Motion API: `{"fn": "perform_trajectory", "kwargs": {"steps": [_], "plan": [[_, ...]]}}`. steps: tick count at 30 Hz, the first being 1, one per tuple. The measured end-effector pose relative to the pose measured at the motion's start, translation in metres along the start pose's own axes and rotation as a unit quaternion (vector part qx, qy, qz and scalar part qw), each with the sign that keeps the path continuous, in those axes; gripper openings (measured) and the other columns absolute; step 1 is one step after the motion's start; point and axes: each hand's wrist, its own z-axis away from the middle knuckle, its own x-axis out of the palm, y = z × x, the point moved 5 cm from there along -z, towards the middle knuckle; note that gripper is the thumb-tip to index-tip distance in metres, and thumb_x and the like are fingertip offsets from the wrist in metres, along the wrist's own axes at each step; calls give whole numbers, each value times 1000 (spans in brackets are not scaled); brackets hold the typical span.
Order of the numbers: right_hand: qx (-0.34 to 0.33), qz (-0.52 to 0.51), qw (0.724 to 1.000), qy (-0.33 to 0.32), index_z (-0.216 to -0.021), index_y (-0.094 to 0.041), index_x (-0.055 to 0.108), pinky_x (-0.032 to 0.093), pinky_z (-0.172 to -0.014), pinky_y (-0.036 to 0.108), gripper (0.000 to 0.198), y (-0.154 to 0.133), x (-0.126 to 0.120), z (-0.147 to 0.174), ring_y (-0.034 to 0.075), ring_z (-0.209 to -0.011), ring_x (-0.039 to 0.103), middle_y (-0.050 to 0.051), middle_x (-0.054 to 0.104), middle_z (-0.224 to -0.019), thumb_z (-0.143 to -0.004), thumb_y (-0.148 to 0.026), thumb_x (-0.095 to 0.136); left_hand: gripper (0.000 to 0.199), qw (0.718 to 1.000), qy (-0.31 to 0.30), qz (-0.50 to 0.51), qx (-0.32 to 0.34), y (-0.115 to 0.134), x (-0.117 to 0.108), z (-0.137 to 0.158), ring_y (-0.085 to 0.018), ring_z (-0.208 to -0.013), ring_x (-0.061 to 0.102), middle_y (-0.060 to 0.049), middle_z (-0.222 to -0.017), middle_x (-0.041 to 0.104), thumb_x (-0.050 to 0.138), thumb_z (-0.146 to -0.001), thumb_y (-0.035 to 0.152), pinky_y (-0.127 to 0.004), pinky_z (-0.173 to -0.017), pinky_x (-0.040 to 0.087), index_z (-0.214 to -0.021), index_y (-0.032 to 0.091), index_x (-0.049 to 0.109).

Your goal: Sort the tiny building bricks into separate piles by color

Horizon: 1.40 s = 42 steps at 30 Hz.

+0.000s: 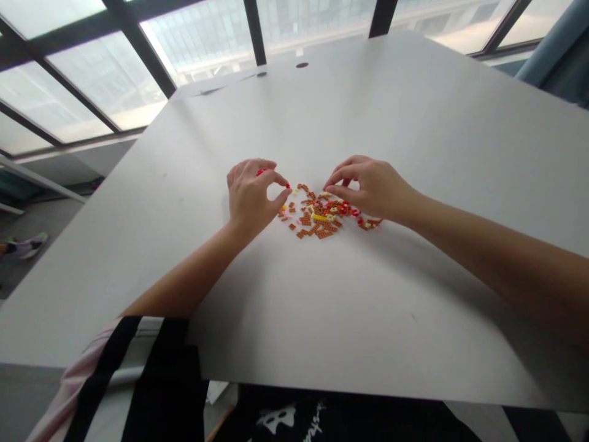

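Observation:
A loose pile of small toy building bricks, mostly orange-brown with some red, cream and pink ones, lies on the white table. One yellow brick stands out near its middle. My left hand is at the pile's left side, thumb and forefinger closed on a tiny red brick. More red bricks show behind its fingers. Over the pile's right side, my right hand has its thumb and fingertips together in a pinch. Whatever might be between those fingertips is too small to make out.
The white table stretches from my body to the windows. Two round dark holes are near its far edge. A person's shoe shows on the floor at the left. A blue-grey curtain hangs at the far right.

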Motion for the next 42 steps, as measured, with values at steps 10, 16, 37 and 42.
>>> {"fn": "perform_trajectory", "kwargs": {"steps": [10, 16, 37, 42], "plan": [[10, 53, 993, -107, -90, -31, 83, 54, -79, 38, 17, 39, -9, -8, 21, -77, 71, 1, 74, -75, -88, -44, 71, 13, 994, 15, -39, -102, -58, 7, 0, -33, -122, 59, -6, -121, 72, 74, -82, 28, -55, -113, 38, -95, 31, 76], [-12, 71, 985, -160, -83, -32, 84, 53, -72, 36, 14, 45, -3, -10, 21, -72, 70, 0, 74, -71, -84, -44, 76, 21, 994, 20, -45, -102, -58, 7, 0, -35, -120, 58, -7, -120, 72, 76, -80, 32, -55, -112, 39, -101, 31, 74], [-16, 113, 986, -124, -83, -29, 82, 51, -79, 34, 9, 28, -1, -9, 19, -74, 67, 2, 75, -88, -85, -35, 76, 3, 1000, -9, -12, -13, -26, 10, 4, -33, -131, 56, -5, -123, 71, 69, -88, 31, -56, -120, 32, -86, 29, 70], [-46, 66, 991, -103, -90, -25, 82, 51, -81, 34, 13, -5, 0, -2, 17, -76, 65, 6, 74, -105, -90, -33, 72, 6, 996, -33, 18, 75, -1, 13, 7, -29, -130, 58, -3, -126, 71, 76, -88, 33, -52, -120, 37, -89, 29, 71]]}}
